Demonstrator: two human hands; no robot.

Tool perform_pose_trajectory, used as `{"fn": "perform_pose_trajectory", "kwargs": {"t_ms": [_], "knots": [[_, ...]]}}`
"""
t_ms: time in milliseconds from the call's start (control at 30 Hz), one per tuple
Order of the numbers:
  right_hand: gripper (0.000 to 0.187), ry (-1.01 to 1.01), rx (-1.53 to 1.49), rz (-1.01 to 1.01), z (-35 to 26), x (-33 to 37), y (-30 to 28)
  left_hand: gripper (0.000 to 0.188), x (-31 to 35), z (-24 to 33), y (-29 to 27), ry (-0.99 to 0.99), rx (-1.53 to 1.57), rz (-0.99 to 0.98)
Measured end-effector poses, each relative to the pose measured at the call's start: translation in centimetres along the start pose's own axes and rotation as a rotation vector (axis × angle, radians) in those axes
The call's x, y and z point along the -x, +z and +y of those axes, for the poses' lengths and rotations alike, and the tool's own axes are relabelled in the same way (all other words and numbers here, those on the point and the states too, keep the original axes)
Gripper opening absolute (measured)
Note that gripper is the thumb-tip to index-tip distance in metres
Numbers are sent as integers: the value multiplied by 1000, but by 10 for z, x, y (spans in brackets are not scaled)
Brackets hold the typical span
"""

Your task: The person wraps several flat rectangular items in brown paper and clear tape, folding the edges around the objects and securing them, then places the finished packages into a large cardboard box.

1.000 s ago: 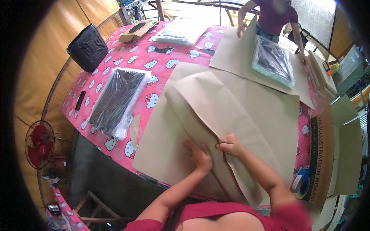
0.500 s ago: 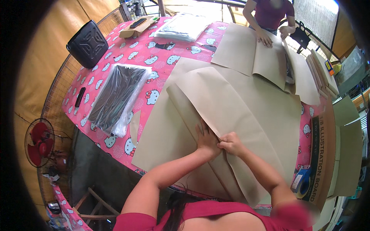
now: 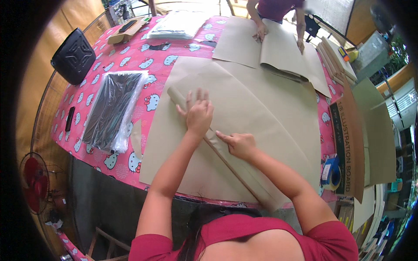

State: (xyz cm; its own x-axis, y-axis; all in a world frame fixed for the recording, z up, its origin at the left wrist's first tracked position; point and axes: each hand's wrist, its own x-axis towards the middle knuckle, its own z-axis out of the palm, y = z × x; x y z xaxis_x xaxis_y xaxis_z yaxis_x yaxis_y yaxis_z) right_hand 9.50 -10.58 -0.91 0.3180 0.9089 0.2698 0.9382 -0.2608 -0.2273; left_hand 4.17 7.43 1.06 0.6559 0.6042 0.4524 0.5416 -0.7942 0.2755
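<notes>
A folded brown paper sheet [image 3: 248,115] lies slantwise over a larger flat brown sheet [image 3: 156,156] in front of me. My left hand [image 3: 199,115] rests on the upper part of the fold, fingers spread and slightly blurred, holding nothing. Lower down and to the right, my right hand [image 3: 239,144] touches the folded paper with its index finger stretched out; its other fingers are partly curled, and nothing shows in them. The folded edge runs from beneath my left hand toward the table's near edge.
Across the table, a person [image 3: 278,8] handles another brown sheet [image 3: 285,52]. Left on the pink patterned tablecloth [image 3: 150,102] lies a plastic-wrapped dark pack [image 3: 113,111]. A blue tape dispenser [image 3: 332,172] and a printed cardboard box [image 3: 346,148] stand at right.
My left hand has moved up along the fold. My right hand has loosened its pinch on the edge and now points a finger onto the paper. The other person's sheet is folded over.
</notes>
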Motion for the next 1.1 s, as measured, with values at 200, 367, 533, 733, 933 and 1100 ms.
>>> {"fn": "perform_pose_trajectory", "kwargs": {"t_ms": [200,367,533,733,933,1100], "knots": [[36,-35,-13,19,-29,58,-10,49,-23,-8,15,47,-178,-641],[20,318,142,365,77,198,-73,46,-21,-18,30,77,-102,-596],[93,1141,519,260,158,334,-141,44,-18,-20,36,100,-68,-489],[87,1224,218,-38,186,319,-176,40,-32,-30,46,147,-13,-552],[66,516,-227,226,65,102,-208,34,-37,-71,40,-7,310,-536],[62,429,-458,-48,-29,-41,-157,36,-61,-76,47,-144,646,-764]]}}
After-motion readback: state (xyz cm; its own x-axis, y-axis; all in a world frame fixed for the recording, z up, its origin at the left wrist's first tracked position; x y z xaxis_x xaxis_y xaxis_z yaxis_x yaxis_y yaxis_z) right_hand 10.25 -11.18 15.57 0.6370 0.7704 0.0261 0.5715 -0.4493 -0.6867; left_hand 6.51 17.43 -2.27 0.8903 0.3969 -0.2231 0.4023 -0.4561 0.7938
